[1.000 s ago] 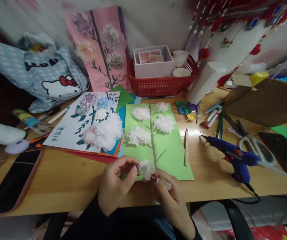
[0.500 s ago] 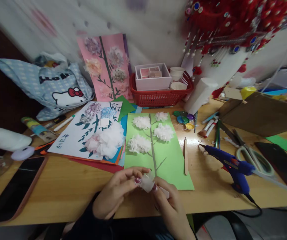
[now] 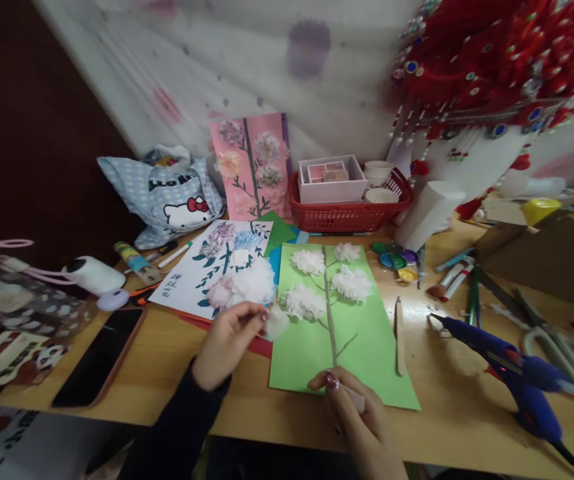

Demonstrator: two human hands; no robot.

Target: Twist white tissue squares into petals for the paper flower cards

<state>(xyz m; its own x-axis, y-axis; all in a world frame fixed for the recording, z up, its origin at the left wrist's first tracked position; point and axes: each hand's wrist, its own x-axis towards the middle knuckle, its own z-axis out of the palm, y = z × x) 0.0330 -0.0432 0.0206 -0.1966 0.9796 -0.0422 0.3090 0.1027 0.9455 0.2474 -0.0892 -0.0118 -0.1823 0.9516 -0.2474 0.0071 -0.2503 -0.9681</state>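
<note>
Pinched between the fingertips of my left hand (image 3: 231, 343) is a thin white tissue piece (image 3: 277, 323), held at the left edge of the green sheet (image 3: 367, 347). My right hand (image 3: 351, 410) is closed around a small white block (image 3: 355, 400) at the sheet's front edge. Several white ruffled tissue flowers (image 3: 351, 284) sit along a dark painted stem on the green sheet. To the left, a white sheet (image 3: 174, 283) bears painted leaves, coloured flowers and a pile of loose white tissue (image 3: 257, 280).
A blue glue gun (image 3: 511, 363) and scissors (image 3: 557, 353) lie at the right, near a wooden stick (image 3: 400, 340). Behind stand a red basket (image 3: 349, 218) and a pink flower picture (image 3: 239, 193). A phone (image 3: 99, 357) lies at the left.
My hands have moved apart: the left went away to the left with the white tissue piece, while the right let go of it and keeps the white block. The view has shifted left.
</note>
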